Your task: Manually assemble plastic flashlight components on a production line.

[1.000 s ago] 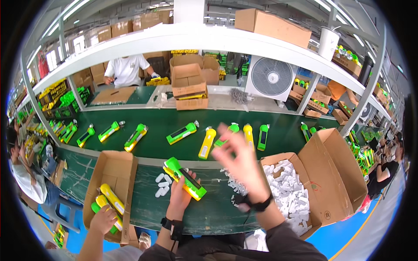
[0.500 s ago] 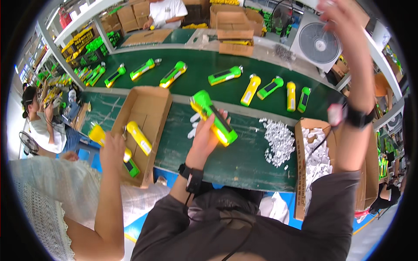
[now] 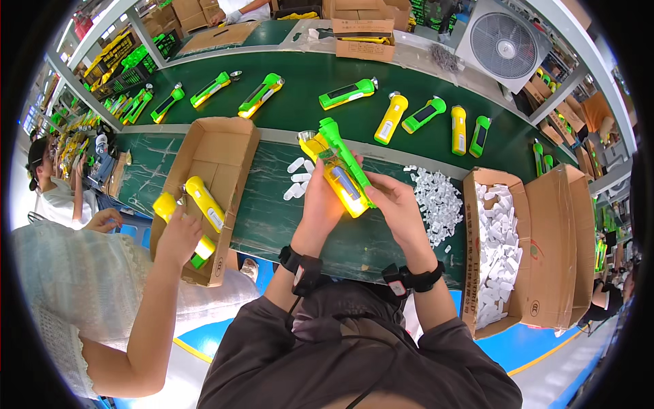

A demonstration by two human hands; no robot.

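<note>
In front of me, over the green worktable (image 3: pixel 279 225), a green and yellow flashlight (image 3: pixel 349 193) is held in both hands. Its green half (image 3: pixel 339 147) is tilted apart from the yellow half, and a pale cylinder shows in the gap. My left hand (image 3: pixel 321 208) is closed around the yellow side, with part of its fingers hidden behind the flashlight. Thumb and fingers of my right hand (image 3: pixel 400 210) grip the lower end of the green half. Small white plastic pieces (image 3: pixel 298 178) lie just left of the flashlight.
A pile of white parts (image 3: pixel 436 204) lies right of my hands, beside a carton of white pieces (image 3: pixel 499 252). Beyond runs a green conveyor (image 3: pixel 300 102) carrying several flashlights. At left a co-worker's hand (image 3: pixel 180 235) holds a yellow flashlight over a shallow carton (image 3: pixel 228 157).
My right hand has come down from high at the right onto the flashlight. The green and yellow halves now stand apart. The whole view has shifted slightly.
</note>
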